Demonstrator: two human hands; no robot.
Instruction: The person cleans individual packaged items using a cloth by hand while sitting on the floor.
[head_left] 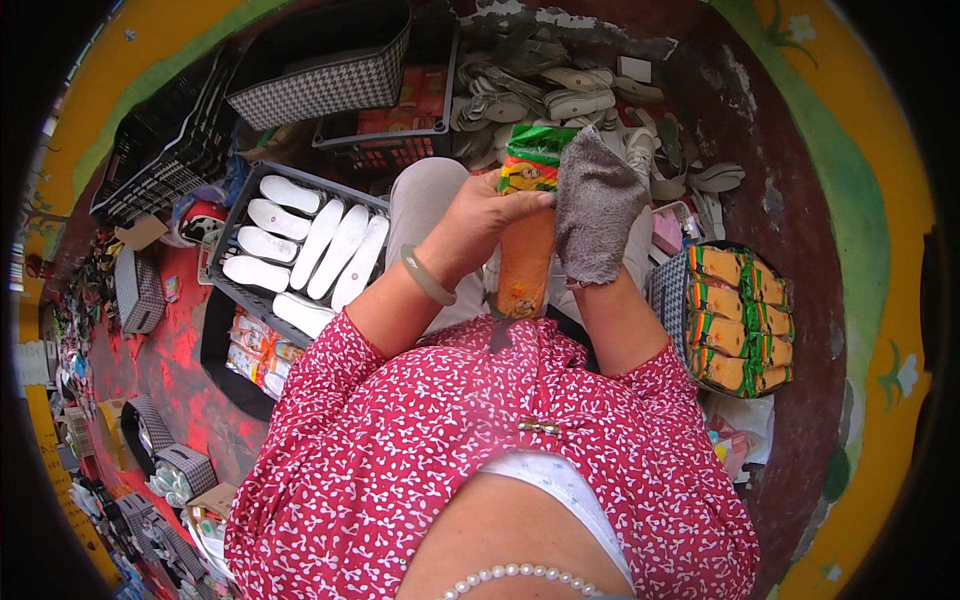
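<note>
Grip: the left hand [478, 215] is closed on the upper part of a packet [525, 260], thumb laid across its front; the right hand [600, 210] is wrapped in cloth, so I cannot tell whether its fingers are apart or together.
Packet: directly in the left grip, a green, red and yellow top above the thumb, the long orange part hanging below it toward the lap.
Gray cloth: over the right hand down to the wrist, just right of the left grip, beside the packet's upper right edge.
Bracelet: a pale green ring [427, 277] on the left wrist, below the grip.
White insoles: left of the grip [318, 250], in rows in a gray crate [256, 302].
Orange packets: right of the grip and a little lower [717, 300], stacked in two columns in a checked basket [672, 300].
Shoe pile: beyond the grip [580, 100], pale pieces heaped by the wall.
Checked bin: beyond the grip to the left [325, 90], tilted, near a black crate [385, 150] with red packs.
</note>
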